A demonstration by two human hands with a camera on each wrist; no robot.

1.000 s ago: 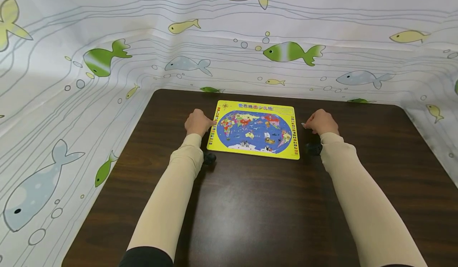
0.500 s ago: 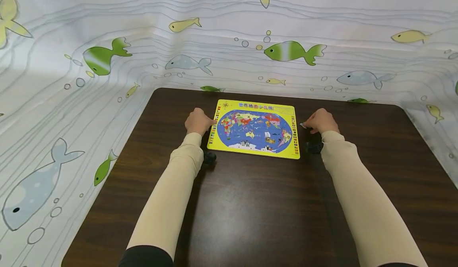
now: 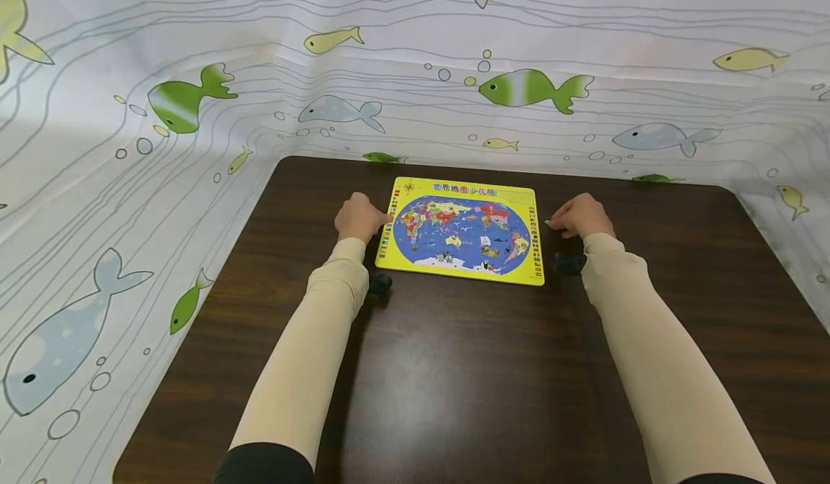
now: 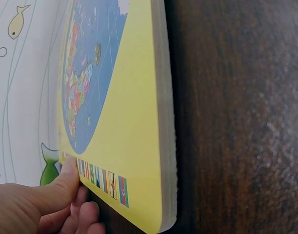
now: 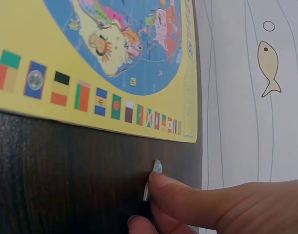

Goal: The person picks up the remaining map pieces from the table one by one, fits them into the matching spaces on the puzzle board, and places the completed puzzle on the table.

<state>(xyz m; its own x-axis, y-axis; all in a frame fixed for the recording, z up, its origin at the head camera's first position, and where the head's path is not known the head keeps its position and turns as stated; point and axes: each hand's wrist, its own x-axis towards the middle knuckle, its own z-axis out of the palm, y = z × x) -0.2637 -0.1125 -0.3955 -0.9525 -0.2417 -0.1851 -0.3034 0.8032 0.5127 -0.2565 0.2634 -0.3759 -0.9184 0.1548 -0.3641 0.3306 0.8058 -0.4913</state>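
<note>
A yellow-bordered world map board (image 3: 459, 230) lies flat on the dark wooden table, printed with a blue oval map and rows of flags. At its left edge my left hand (image 3: 359, 219) grips the board, thumb on the flag border and the other fingers curled at the side in the left wrist view. To the right of the board, my right hand (image 3: 583, 216) pinches a small thin puzzle piece (image 5: 157, 166) between thumb and finger, a little apart from the board's edge. Only a sliver of its blue-green print shows.
A white fish-patterned sheet (image 3: 415, 88) stands behind and to the left and right of the dark table (image 3: 454, 369). Small black devices sit at the left wrist (image 3: 380, 284) and the right wrist (image 3: 569, 263).
Both hands stay almost in place beside the board. The small piece in the right fingers tilts slightly. The whole head view shifts a little.
</note>
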